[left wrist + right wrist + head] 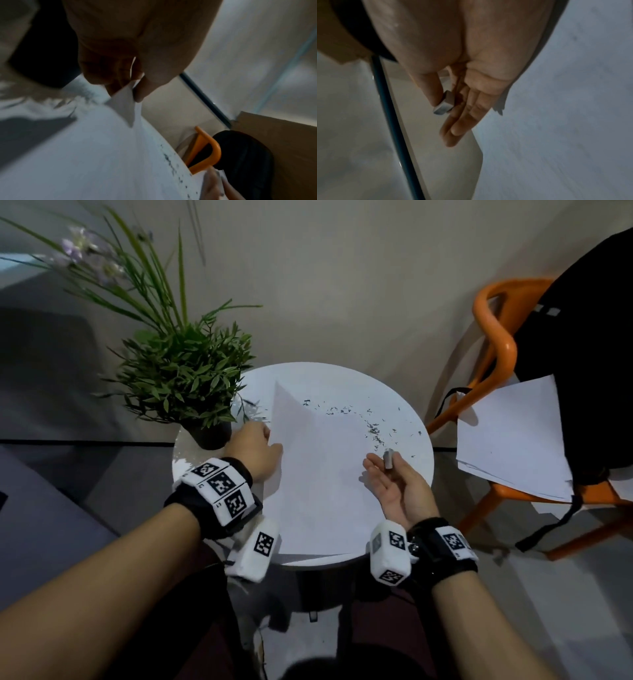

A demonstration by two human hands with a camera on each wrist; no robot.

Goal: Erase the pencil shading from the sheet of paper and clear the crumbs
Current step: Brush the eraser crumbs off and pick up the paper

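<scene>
l hand point(255, 448) fingers pinch sheet point(318, 474) edge, tilted up; r hand point(399, 487) pinches eraser point(389, 459) upright.

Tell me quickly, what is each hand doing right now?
Left hand: pinching the edge of the paper, lifting that side.
Right hand: palm up, thumb holding the eraser against the fingers.

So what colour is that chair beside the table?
Orange, clearest in the head view.
</scene>
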